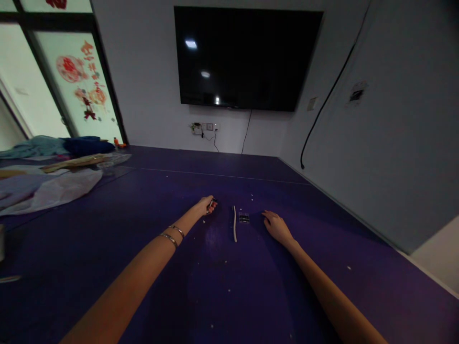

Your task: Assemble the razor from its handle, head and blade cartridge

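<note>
My left hand (208,204), with two bracelets at the wrist, is closed around a small black and silver object (214,201). Its kind is too small to make out. To the right of that hand a thin white strip (234,224), slightly curved, lies lengthwise on the purple surface (161,296). Close beside the strip is a small clear packet (244,218) with dark contents. My right hand (275,223) rests palm down to the right of the packet, apart from it. Its fingers are loosely extended and hold nothing visible.
Small white scraps (229,290) are scattered over the surface. At the left lie clear plastic bags (71,188) and folded blue cloth (88,145). Behind, a large television (247,62) hangs above wall sockets (210,127). A black cable (328,98) dangles along the right wall.
</note>
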Demonstrator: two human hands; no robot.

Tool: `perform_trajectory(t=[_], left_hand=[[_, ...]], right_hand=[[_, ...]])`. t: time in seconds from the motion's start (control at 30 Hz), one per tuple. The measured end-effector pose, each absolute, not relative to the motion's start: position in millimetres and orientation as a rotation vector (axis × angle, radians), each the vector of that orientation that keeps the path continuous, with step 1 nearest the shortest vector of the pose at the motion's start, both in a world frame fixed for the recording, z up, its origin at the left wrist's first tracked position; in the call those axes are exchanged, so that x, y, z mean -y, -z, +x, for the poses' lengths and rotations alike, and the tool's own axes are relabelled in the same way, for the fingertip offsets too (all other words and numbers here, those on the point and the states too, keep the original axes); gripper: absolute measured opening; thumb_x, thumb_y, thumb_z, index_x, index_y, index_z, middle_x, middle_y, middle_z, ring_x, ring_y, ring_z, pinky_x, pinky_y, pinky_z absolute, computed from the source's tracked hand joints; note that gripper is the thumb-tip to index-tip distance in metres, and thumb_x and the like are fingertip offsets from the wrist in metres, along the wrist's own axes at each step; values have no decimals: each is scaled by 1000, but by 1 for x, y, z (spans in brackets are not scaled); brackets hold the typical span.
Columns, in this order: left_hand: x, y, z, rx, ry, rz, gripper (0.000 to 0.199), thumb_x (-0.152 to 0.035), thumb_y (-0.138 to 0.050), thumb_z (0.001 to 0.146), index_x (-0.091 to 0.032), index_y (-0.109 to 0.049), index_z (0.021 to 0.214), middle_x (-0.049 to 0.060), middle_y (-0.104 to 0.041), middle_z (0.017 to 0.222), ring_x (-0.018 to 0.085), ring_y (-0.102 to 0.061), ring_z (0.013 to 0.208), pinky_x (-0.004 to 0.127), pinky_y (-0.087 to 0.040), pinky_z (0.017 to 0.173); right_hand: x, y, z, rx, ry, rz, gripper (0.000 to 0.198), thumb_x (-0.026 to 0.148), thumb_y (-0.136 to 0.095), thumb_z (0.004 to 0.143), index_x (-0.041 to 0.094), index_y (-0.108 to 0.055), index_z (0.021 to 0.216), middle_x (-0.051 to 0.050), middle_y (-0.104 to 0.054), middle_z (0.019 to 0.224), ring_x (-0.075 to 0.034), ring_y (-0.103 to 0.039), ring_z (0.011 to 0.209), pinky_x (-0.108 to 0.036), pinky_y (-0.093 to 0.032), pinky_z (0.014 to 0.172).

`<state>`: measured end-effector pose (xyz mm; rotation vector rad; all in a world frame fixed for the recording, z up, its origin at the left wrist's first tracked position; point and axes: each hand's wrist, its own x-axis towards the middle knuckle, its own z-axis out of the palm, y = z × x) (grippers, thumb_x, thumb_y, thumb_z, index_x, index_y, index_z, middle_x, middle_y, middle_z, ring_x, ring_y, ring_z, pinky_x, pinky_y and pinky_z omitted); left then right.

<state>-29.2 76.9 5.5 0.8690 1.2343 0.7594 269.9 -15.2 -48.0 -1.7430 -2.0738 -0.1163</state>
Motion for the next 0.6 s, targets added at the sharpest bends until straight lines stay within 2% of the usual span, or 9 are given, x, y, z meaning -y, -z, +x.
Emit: perform_trajectory(t=[0.13,0.33,0.6], left_hand=[[-75,-6,-30,-1283,-704,767,35,-34,-28,92,-17,-38,62,-4,-39,40,3,-28,26,12,-19,29],[-73,-6,-32,-1245,-629,693,37,-33,-29,91,-18,-33,57,-9,-25,36,4,-23,25,13,-16,30],[-75,-2,-34,-1218,-595,667,38,-35,-29,90,-19,-34,56,-9,-23,34,4,-20,24,12,-13,28]], right_hand=[[15,49,270,2084,144,-1729,39,19,-37,83,12,-59,114,-12,-56,122,-21,-49,114,-35,-36,97],[14,50,271,2064,117,-1732,39,19,-38,82,14,-58,115,-12,-55,123,-21,-47,116,-35,-35,98],[16,48,269,2060,99,-1761,38,20,-37,84,14,-58,115,-11,-54,124,-21,-47,117,-35,-34,98]])
